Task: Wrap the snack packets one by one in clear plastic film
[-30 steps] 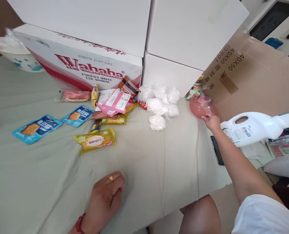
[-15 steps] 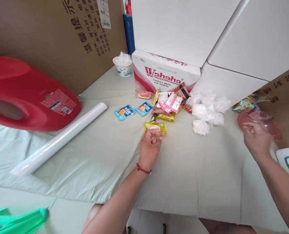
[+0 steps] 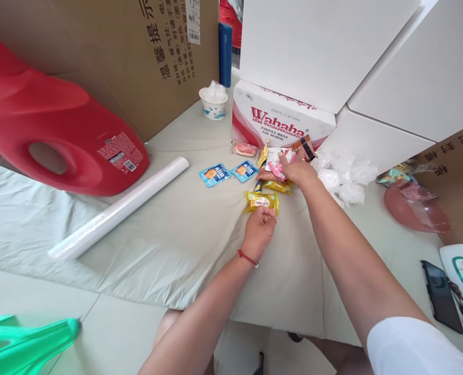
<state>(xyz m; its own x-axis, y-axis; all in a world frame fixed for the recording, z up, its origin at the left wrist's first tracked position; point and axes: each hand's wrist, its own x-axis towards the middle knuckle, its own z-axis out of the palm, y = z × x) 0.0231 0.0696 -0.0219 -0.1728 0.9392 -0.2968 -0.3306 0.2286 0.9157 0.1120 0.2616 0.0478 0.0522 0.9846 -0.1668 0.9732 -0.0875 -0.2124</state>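
Note:
My right hand [image 3: 300, 169] is on the snack pile, its fingers closed around the edge of a pink-and-white snack packet [image 3: 277, 167]. Its fingertips are partly hidden. Closer to me, my left hand [image 3: 259, 229], with a red bracelet, is curled shut against the near edge of a yellow snack packet [image 3: 262, 201]. No object shows inside those fingers. Left of the pile lie two blue snack packets [image 3: 215, 175]. Behind them is a clear-wrapped pink snack [image 3: 245, 149]. At the pile's right back leans a brown packet [image 3: 305, 146].
A Wahaha carton [image 3: 282, 120] stands behind the pile, with crumpled clear plastic [image 3: 351, 177] to its right. Leftward are a paper cup [image 3: 213, 104], a white roll [image 3: 122, 208] and a red jug [image 3: 71, 135]. A reddish-brown bowl [image 3: 407, 208] and a phone [image 3: 441, 297] lie right.
My right hand has moved left from the bowl to the snack pile and taken hold of the pink-and-white packet. My left hand stays by the yellow packet. The view has shifted.

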